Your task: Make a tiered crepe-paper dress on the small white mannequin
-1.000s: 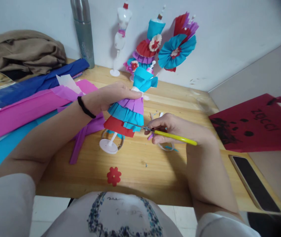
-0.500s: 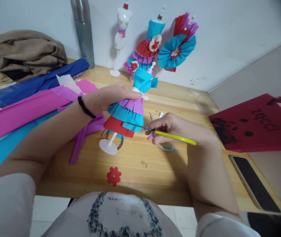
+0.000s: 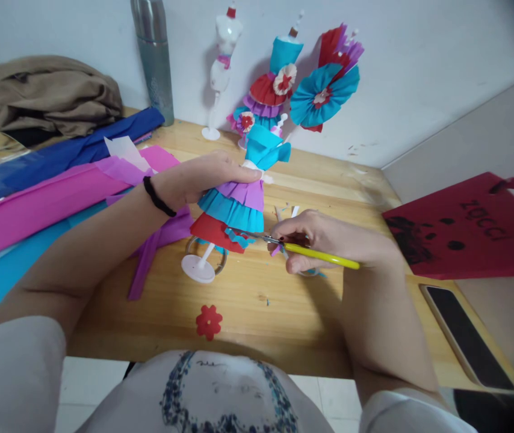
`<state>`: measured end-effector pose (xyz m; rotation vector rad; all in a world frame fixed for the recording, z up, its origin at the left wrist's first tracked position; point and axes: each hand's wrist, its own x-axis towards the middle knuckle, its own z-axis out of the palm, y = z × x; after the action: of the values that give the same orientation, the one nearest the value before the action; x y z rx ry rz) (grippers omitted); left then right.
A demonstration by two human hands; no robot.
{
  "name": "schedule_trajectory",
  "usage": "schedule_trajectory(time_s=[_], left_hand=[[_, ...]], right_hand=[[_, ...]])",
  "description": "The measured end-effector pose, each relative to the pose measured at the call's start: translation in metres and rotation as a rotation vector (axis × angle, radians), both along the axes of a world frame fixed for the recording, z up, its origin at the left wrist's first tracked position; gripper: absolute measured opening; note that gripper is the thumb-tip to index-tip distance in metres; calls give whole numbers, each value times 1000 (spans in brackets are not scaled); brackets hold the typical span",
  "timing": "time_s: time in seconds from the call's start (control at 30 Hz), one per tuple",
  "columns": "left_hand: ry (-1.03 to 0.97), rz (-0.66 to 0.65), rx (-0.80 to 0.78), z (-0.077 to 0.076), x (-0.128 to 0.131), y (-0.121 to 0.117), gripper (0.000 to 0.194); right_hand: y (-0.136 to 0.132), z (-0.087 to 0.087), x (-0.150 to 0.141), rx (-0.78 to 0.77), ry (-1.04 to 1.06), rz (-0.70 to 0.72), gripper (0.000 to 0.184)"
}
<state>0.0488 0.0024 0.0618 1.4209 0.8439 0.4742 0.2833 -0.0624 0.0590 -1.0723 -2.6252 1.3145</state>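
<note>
My left hand (image 3: 218, 171) is closed around the waist of a small mannequin in a crepe-paper dress (image 3: 234, 207), thumb across its white belt. The dress has a turquoise top and purple, turquoise and red tiers; its white stand (image 3: 198, 267) shows below, tilted. My right hand (image 3: 309, 237) grips yellow-handled scissors (image 3: 320, 254), with the blades at the lower hem of the turquoise tier. A narrow trimmed turquoise strip (image 3: 240, 239) hangs there in front of the red tier. A red paper flower (image 3: 209, 322) lies near the table's front edge.
Crepe-paper sheets (image 3: 49, 192) and a brown cloth (image 3: 53, 93) lie at left. A metal bottle (image 3: 154, 66), a bare mannequin (image 3: 226, 60) and dressed mannequins (image 3: 286, 57) stand at the back. A red bag (image 3: 469, 228) and a phone (image 3: 467, 337) are at right.
The scissor blades have closed along the turquoise hem, and the cut strip has dropped and curled over the red tier. My left hand has held its place on the mannequin.
</note>
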Motion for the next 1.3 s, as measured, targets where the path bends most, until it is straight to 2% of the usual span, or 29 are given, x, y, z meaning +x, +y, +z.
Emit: schedule_trajectory(time_s=[0.17, 0.43, 0.67, 0.8, 0.93, 1.1, 1.3], left_hand=[[10, 14, -5, 1, 0, -1, 37], [-67, -5, 10, -8, -1, 6, 37], [-53, 18, 53, -4, -1, 3, 38], [-31, 36, 29, -7, 0, 5, 31], [-25, 38, 47, -10, 0, 7, 35], [-97, -10, 41, -9, 0, 6, 35], [-95, 18, -18, -7, 0, 3, 32]], right_hand=[[0, -2, -1, 92, -15, 34, 59], [1, -5, -5, 74, 28, 24, 63], [0, -3, -1, 47, -12, 40, 67], [0, -2, -1, 68, 2, 36, 63], [1, -3, -3, 80, 16, 30, 59], [2, -6, -4, 68, 15, 15, 60], [2, -5, -6, 8, 13, -54, 54]])
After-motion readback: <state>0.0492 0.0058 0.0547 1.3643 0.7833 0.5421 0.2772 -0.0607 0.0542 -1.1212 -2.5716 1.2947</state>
